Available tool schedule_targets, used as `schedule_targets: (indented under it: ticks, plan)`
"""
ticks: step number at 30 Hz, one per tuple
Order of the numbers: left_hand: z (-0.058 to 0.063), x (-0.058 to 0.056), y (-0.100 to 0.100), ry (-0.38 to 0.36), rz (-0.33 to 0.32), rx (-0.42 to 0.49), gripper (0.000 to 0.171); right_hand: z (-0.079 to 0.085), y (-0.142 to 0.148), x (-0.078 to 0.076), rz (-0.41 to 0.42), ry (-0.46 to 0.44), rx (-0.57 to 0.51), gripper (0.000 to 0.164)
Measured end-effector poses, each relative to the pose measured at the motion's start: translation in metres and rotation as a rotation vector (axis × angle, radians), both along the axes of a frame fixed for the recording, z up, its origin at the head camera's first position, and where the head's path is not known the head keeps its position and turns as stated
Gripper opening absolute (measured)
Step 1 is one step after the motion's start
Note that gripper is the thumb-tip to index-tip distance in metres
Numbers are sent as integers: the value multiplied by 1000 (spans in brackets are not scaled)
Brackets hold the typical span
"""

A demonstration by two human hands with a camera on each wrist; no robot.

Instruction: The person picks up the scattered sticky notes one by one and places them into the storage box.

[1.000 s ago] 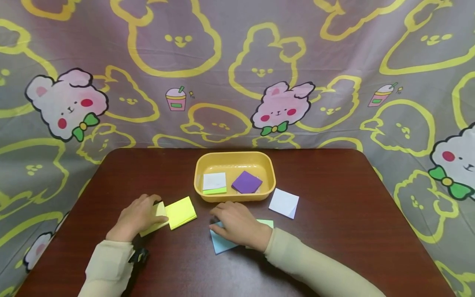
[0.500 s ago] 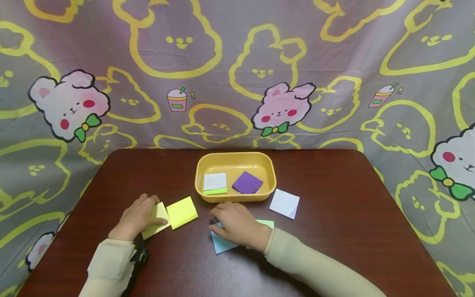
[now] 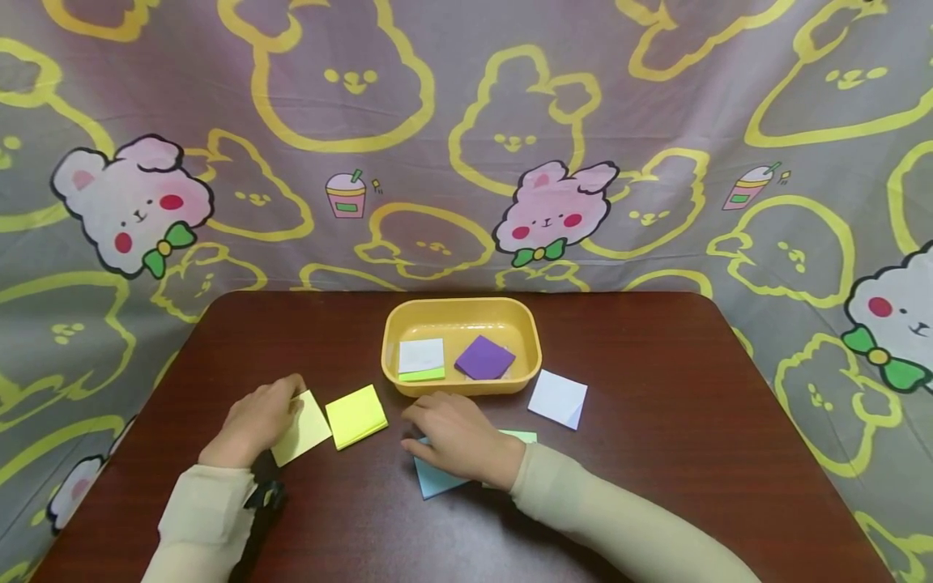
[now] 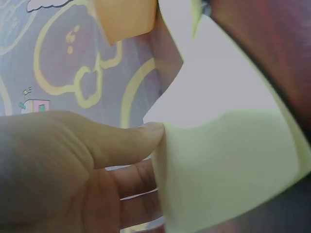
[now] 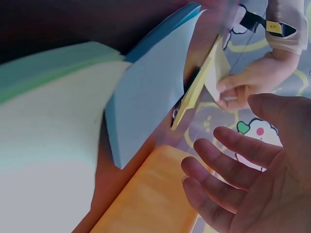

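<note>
My left hand [image 3: 251, 421] pinches the left edge of a pale yellow sticky note pad [image 3: 306, 429]. In the left wrist view its thumb lies on the near edge of that pad [image 4: 228, 160], with fingers behind. A bright yellow sticky note pad [image 3: 357, 417] lies just to the right. My right hand [image 3: 459, 437] is above a light blue sticky note pad [image 3: 439, 479] and partly covers it. In the right wrist view its fingers are loosely bent with nothing between them. A light green pad [image 3: 523, 436] sits beside the blue one, mostly hidden by the right hand and wrist.
Behind the hands stands a yellow plastic tray [image 3: 466, 389]. Inside it are a white pad over a green one [image 3: 421, 356] and a purple pad [image 3: 484, 358]. A whitish pad [image 3: 557, 399] lies at its right front corner. A patterned cloth [image 3: 437, 178] hangs behind the brown table [image 3: 656, 453].
My left hand has shifted slightly left, and its thumb no longer lies across the top of the pale yellow pad. The right hand has drifted a little left over the blue pad.
</note>
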State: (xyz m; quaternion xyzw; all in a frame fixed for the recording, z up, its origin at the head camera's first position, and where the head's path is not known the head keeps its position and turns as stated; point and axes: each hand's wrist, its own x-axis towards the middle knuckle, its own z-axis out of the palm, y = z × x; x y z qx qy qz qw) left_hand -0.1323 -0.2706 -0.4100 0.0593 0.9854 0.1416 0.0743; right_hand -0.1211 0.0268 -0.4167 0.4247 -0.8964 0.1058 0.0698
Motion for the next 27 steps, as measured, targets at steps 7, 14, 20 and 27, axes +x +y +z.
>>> schedule_targets:
  ticks: [7, 14, 20, 27]
  plan:
    - [13, 0, 4, 44, -12, -9, 8, 2, -4, -1, 3, -6, 5, 39]
    - [19, -1, 8, 85, -8, -12, 9, 6, -8, -3, 23, 12, -32, 35]
    - [27, -1, 10, 102, -2, -19, 10, 9, -11, -4, 30, 27, -29, 34]
    - [36, -4, 14, 118, -16, -19, 8, 14, -16, -4, 40, 34, -21, 33]
